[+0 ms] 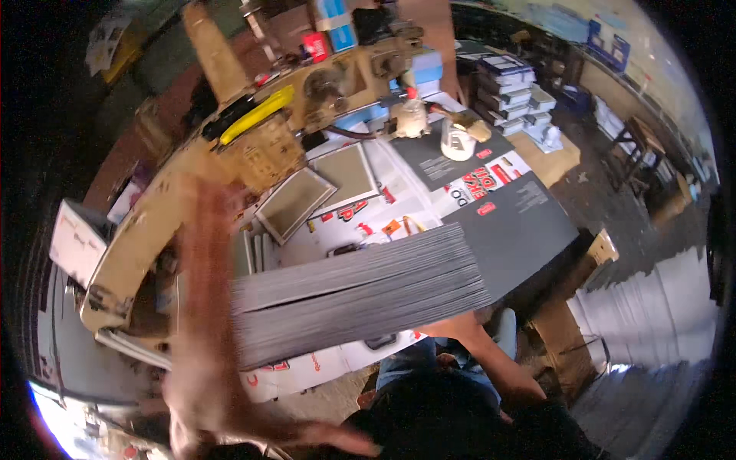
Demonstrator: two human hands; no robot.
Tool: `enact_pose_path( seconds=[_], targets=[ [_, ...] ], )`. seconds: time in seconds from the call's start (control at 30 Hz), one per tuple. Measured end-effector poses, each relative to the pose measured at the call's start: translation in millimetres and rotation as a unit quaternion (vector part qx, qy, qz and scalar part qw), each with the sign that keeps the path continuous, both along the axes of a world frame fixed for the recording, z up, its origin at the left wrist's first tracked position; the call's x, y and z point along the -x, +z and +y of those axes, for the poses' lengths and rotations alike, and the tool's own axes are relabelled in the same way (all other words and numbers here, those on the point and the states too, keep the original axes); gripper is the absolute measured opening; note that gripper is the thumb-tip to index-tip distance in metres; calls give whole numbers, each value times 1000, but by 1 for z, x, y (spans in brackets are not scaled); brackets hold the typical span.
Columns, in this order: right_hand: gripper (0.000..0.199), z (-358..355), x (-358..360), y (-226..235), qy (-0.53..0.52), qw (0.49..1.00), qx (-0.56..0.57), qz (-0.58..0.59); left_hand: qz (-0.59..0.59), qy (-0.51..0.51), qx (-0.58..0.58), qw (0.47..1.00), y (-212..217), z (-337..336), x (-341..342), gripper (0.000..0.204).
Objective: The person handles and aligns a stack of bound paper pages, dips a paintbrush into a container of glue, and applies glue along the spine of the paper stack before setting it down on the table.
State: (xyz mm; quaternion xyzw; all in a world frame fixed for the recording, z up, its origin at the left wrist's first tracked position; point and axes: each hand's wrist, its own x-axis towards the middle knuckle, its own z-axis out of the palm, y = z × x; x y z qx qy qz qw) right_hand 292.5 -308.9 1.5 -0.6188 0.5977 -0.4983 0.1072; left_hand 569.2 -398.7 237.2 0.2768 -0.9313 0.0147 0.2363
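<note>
A thick stack of grey sheets [368, 287], its layered edges facing up, lies across the front of the paper-covered table. My right hand [454, 326] grips its lower right edge; the stack hides most of the fingers. On the left, my left hand [203, 322] is large and smeared by motion. Its fingers stretch upward and its thumb stands apart, with nothing seen in it. It overlaps the stack's left end in view; whether it touches is unclear. Dark grey sheets [521, 230] lie flat to the right. Two framed grey panels [345, 178] rest beyond the stack.
A white pot [458, 146] with a brush [469, 126] across it stands at the back, beside a pale bottle with a red cap [412, 115]. A yellow-handled tool [257, 115] lies on a wooden machine [261, 153]. Bundled stacks [514, 92] stand back right.
</note>
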Motion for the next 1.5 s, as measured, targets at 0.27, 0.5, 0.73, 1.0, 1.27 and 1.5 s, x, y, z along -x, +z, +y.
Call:
enact_pose_path(
  seconds=[0.27, 0.5, 0.73, 1.0, 1.27, 1.5],
  targets=[
    [98, 15, -11, 32, -24, 996, 9, -81, -271, 116, -93, 951, 78, 31, 47, 101],
    [87, 24, 9, 102, -55, 996, -39, -50, -45, 49, -16, 998, 74, 3, 4, 95],
    [86, 27, 19, 252, -48, 954, -105, 276, 318, 157, -228, 907, -101, -32, -99, 95],
    [92, -5, -3, 206, -21, 875, -164, 456, 334, 128, -341, 869, -286, -30, -110, 97],
    [81, -4, 22, 205, 67, 986, -125, 83, 462, 145, -217, 848, -319, -20, -117, 99],
    [87, -21, 5, 89, -42, 996, 73, -11, 366, 214, -270, 864, -296, -16, -122, 85]
  ],
)
